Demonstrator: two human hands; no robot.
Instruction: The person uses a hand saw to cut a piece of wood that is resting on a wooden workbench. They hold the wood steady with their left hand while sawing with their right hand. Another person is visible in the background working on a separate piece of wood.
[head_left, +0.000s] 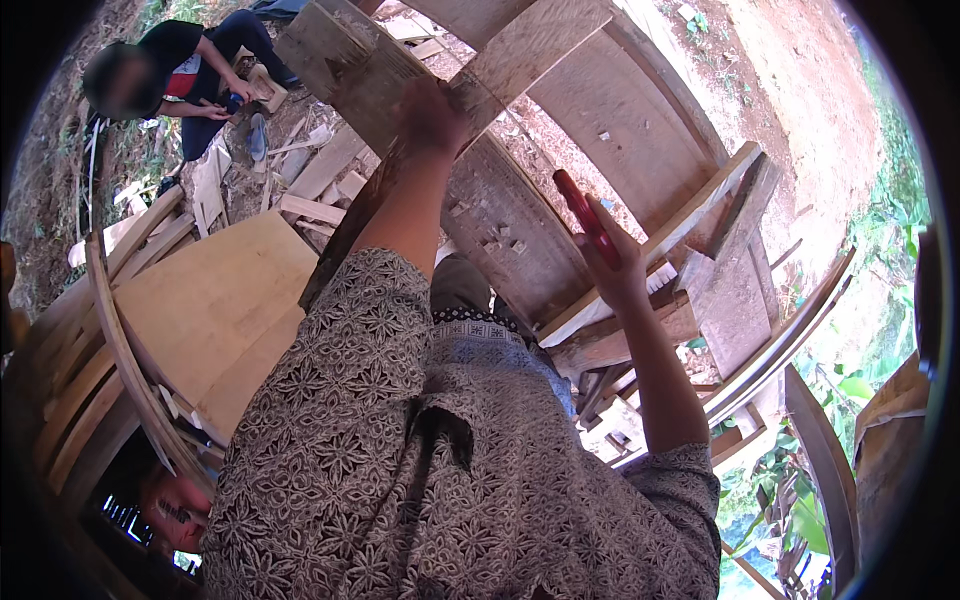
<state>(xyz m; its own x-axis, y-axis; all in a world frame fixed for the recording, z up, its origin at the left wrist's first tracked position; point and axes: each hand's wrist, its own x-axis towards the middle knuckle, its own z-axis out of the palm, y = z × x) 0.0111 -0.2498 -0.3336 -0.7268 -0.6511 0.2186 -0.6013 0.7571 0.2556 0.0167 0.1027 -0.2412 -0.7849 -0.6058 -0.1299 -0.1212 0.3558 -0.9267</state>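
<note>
My right hand (612,262) is closed around a slim red tool (582,205) with a dark end. The tool points up and to the left, above a wide brown board (515,235) with wood chips on it. Farther forward, my left hand (432,118) is closed and slightly blurred, where a weathered plank (355,80) meets a lighter crossing plank (540,50). Its fingers are hard to make out, and so is anything inside them. A dark board edge (345,235) runs beside my left forearm.
At the far left a person (200,75) sits low, holding a small dark object (235,102). Scrap wood (325,165) litters the ground nearby. A pale plywood sheet (215,305) lies to my left. On the right, narrow timbers (700,205) stick out over a large board (630,125).
</note>
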